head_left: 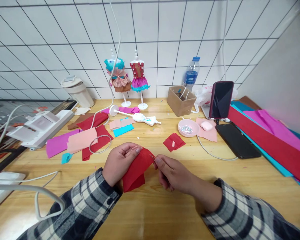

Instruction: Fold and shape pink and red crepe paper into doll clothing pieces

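My left hand (122, 162) is closed on a folded piece of red crepe paper (139, 170), its thumb pressing on the top edge. The paper hangs down in front of the palm, above the table. At the paper's right corner, my right hand (173, 171) is closed around a thin, pointed metal tool (152, 155). Only the tool's tip shows, touching the paper's edge; the fingers hide the rest. Beyond the hands lies a small stack of red paper pieces (174, 142) with a pink scrap on top. A white mini dress form (146, 119) lies on its side farther back.
Two dressed mini forms (118, 78) (140, 78) stand by the tiled wall. A pink bowl of beads (188, 128), a cardboard box (182, 103), a bottle (191, 73) and phones (221, 100) are at right. Coloured paper strips (270, 140), a power strip (43, 125) and cables flank the table.
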A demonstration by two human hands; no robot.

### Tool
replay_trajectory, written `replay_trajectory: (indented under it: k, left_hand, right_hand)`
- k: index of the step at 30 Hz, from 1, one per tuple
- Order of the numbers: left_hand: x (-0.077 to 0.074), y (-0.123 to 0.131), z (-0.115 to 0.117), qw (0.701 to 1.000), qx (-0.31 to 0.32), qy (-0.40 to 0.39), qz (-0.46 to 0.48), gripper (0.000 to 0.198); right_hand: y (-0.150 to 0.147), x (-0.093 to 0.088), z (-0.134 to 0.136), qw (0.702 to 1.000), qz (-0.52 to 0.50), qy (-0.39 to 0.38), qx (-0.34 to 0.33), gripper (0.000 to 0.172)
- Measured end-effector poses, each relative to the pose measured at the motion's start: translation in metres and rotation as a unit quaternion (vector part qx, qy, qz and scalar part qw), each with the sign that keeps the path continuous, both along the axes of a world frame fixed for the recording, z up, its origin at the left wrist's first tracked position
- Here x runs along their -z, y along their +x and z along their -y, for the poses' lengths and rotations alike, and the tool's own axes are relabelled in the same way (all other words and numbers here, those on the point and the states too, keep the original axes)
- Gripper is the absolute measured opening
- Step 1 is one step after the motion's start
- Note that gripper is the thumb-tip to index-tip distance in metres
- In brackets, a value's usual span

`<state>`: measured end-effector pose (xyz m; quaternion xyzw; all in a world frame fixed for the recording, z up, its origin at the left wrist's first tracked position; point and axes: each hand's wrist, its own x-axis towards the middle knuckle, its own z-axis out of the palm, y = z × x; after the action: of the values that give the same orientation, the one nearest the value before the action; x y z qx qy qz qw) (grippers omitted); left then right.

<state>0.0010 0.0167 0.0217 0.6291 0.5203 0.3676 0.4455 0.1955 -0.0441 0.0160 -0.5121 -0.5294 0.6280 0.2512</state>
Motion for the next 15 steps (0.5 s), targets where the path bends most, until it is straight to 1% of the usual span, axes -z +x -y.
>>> replay_trajectory:
  k: [4,9,15]
  left_hand:
    - [-0.0008,0.0016,0.0008,1.000,0.001,-0.009,0.008,0.034]
    - [-0.0011,0.0019,0.0010,1.000,0.006,-0.005,-0.011,0.037]
    - [0.0022,-0.0007,0.0012,1.000,0.011,-0.003,-0.021,0.034]
  right_hand:
    - [-0.0006,-0.0012,-0.0013,1.000,0.003,-0.003,0.006,0.042]
    - [-0.0010,-0.0001,-0.0020,1.000,-0.005,-0.001,0.007,0.041]
    - [-0.0017,0.0020,-0.0011,1.000,0.005,-0.015,0.014,0.046]
